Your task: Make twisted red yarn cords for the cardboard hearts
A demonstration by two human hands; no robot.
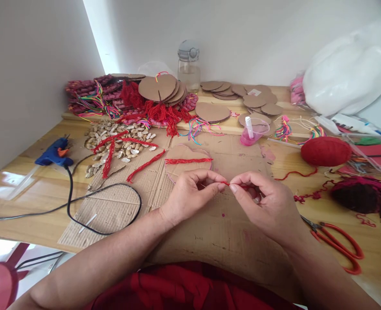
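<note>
Between my two hands runs a short stretch of red yarn (pixel 227 183), pinched from both sides over the cardboard mat. My left hand (pixel 198 189) is closed on it with thumb and index finger. Its other end sits in the pinch of my right hand (pixel 258 196), where most of the yarn is hidden. Just beyond my left hand lies a round cardboard disc (pixel 185 151), with a red yarn braid (pixel 188 161) across it. Another red braid (pixel 146 166) rests to the left of the disc.
At left are a blue glue gun (pixel 53 153) with a looped black cord and peanut shells (pixel 125 140). Cardboard discs (pixel 212 112) and a water bottle (pixel 189 66) stand behind. At right lie a red yarn ball (pixel 326 151) and red-handled scissors (pixel 337 243).
</note>
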